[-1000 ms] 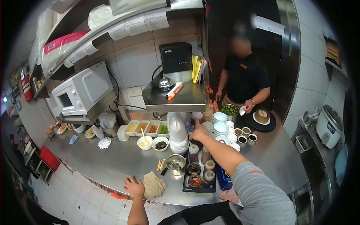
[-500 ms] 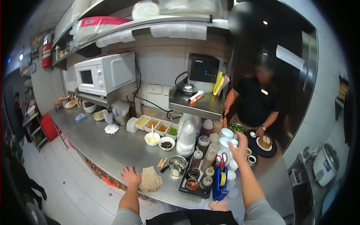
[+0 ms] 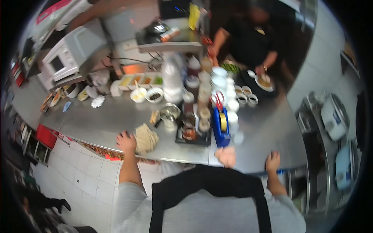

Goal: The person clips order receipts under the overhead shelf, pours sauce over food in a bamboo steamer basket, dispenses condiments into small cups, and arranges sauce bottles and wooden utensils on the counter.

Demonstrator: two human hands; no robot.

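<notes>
My left hand [image 3: 126, 142] leans on the front edge of the steel counter [image 3: 89, 124], fingers apart and holding nothing. Just right of it lies a crumpled beige cloth [image 3: 146, 138]. Farther right, my right hand [image 3: 273, 160] rests on the counter's front edge, with nothing visible in it; its fingers are small and somewhat blurred. Between my hands stand a metal pot [image 3: 169, 113], a black tray [image 3: 194, 140] of bottles and jars, and a blue tape dispenser [image 3: 221, 130] with red scissors [image 3: 219, 100]. A pinkish cloth-like bundle [image 3: 226, 156] sits at the edge.
Across the counter, a person in black [image 3: 250, 42] has a hand near a plate of food [image 3: 264, 82]. Small sauce cups [image 3: 252, 99] and stacked white cups [image 3: 219, 79] stand nearby. Topping tubs [image 3: 145, 80] line the back. A microwave [image 3: 72, 52] and a shelf [image 3: 171, 46] overhang the counter.
My right hand has moved from beside the stacked cups down to the front edge at right. My left hand stays beside the cloth. The view has tilted downward.
</notes>
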